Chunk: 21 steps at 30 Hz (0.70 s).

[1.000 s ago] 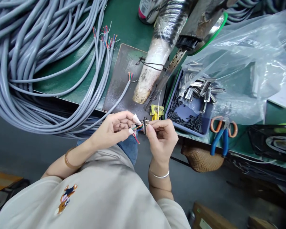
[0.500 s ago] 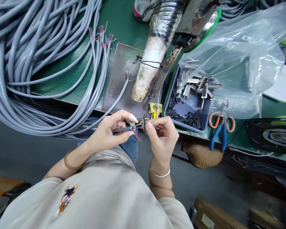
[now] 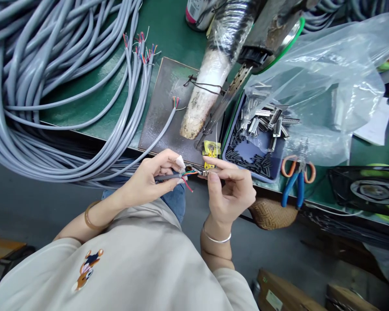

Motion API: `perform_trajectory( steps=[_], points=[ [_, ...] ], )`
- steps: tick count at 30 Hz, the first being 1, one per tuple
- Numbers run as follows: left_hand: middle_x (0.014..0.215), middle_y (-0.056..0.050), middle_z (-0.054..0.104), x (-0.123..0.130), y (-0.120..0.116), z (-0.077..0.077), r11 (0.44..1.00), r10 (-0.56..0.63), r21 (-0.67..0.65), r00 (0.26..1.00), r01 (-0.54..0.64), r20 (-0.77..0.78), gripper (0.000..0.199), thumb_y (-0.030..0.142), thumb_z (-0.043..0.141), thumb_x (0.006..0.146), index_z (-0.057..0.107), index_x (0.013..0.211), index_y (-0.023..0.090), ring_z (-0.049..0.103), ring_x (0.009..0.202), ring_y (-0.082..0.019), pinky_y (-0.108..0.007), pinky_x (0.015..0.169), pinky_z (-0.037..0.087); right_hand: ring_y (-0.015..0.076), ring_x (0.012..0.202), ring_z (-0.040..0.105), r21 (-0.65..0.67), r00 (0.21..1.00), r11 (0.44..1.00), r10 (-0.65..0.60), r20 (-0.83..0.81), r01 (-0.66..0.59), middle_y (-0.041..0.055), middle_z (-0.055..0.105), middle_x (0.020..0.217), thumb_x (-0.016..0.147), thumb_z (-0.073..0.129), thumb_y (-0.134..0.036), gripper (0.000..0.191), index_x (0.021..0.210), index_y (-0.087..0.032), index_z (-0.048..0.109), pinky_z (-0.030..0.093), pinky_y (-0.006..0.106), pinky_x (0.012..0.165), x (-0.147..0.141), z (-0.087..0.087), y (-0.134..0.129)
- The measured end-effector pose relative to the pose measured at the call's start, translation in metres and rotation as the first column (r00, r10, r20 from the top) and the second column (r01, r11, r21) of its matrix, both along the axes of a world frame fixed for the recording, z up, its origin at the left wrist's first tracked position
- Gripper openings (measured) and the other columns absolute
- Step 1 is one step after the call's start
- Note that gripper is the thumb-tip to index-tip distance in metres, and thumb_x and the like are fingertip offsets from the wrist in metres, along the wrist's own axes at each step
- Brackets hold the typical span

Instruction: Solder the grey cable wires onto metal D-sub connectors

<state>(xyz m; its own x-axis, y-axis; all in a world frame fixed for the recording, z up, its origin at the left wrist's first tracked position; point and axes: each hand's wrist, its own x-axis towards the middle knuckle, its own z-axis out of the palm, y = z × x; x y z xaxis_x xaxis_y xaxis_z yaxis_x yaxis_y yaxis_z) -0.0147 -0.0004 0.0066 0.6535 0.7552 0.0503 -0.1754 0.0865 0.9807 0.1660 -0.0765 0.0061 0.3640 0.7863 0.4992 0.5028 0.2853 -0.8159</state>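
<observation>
My left hand [image 3: 149, 177] is closed on the end of a grey cable [image 3: 165, 177], with white coverings on its fingertips. Coloured wires [image 3: 189, 173] fan out from that end, and a red one [image 3: 188, 185] hangs loose below. My right hand [image 3: 228, 188] pinches a small metal connector [image 3: 204, 172] between thumb and fingers. Some wires run to the connector, which lies tilted; where they join it is too small to tell. Behind the hands, a soldering tool [image 3: 210, 123] points down over a brown board [image 3: 162, 101], beside a wrapped white tube [image 3: 201, 97].
Coiled grey cables [image 3: 22, 86] fill the left of the green table [image 3: 171, 39]. A blue tray [image 3: 251, 151] of connectors and black pieces sits right of the board, partly under clear plastic [image 3: 327, 82]. Pliers [image 3: 294, 181] hang at the edge. A yellow piece [image 3: 210, 151] lies near my right hand.
My right hand has moved slightly right and turned the connector from upright to lying nearly flat. My left hand keeps its hold on the cable. The view has shifted a little.
</observation>
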Motion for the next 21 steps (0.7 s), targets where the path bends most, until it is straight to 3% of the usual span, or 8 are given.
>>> perform_trajectory(
  steps=[4,9,15,21],
  points=[
    [0.097,-0.004,0.069,-0.002,0.001,-0.001,0.999,-0.031,0.020,1.000,0.031,-0.003,0.012,0.018,0.071,0.094,0.067,0.105,0.015,0.067,0.067,-0.007,-0.017,0.063,0.060,0.0220,0.096,0.081,-0.011,0.996,1.000,0.027,-0.081,-0.028,0.0029,0.081,0.095,0.095,0.067,-0.017,0.013,0.092,-0.024,0.057,0.066,0.033,0.071,0.000,-0.006,-0.001],
    [0.089,-0.005,0.071,-0.004,0.003,0.003,0.997,-0.075,-0.009,0.997,0.075,-0.021,0.009,0.020,0.069,0.095,0.073,0.099,0.013,0.068,0.066,-0.009,-0.018,0.061,0.061,0.0171,0.078,0.080,0.025,0.993,0.997,0.071,-0.092,-0.069,0.0063,0.081,0.117,0.095,0.066,-0.018,0.013,0.093,-0.024,0.054,0.065,0.030,0.061,0.003,-0.016,-0.005],
    [0.092,-0.006,0.073,-0.006,0.002,-0.001,0.994,-0.046,0.095,0.999,0.046,-0.004,0.010,0.011,0.067,0.093,0.075,0.096,0.015,0.069,0.070,-0.010,-0.018,0.062,0.061,0.0219,0.100,0.080,0.033,0.993,0.994,0.108,-0.045,-0.106,0.0060,0.081,0.115,0.093,0.068,-0.018,0.013,0.094,-0.025,0.057,0.068,0.035,0.074,0.002,-0.021,-0.006],
    [0.091,-0.006,0.075,-0.006,0.002,-0.002,0.987,-0.022,0.160,1.000,0.025,-0.023,0.011,0.009,0.068,0.091,0.076,0.095,0.015,0.071,0.076,-0.012,-0.018,0.067,0.061,0.0207,0.105,0.079,0.052,0.985,0.991,0.128,-0.112,-0.123,0.0050,0.081,0.115,0.094,0.067,-0.017,0.013,0.098,-0.025,0.058,0.068,0.035,0.079,0.000,-0.020,-0.006]
  ],
)
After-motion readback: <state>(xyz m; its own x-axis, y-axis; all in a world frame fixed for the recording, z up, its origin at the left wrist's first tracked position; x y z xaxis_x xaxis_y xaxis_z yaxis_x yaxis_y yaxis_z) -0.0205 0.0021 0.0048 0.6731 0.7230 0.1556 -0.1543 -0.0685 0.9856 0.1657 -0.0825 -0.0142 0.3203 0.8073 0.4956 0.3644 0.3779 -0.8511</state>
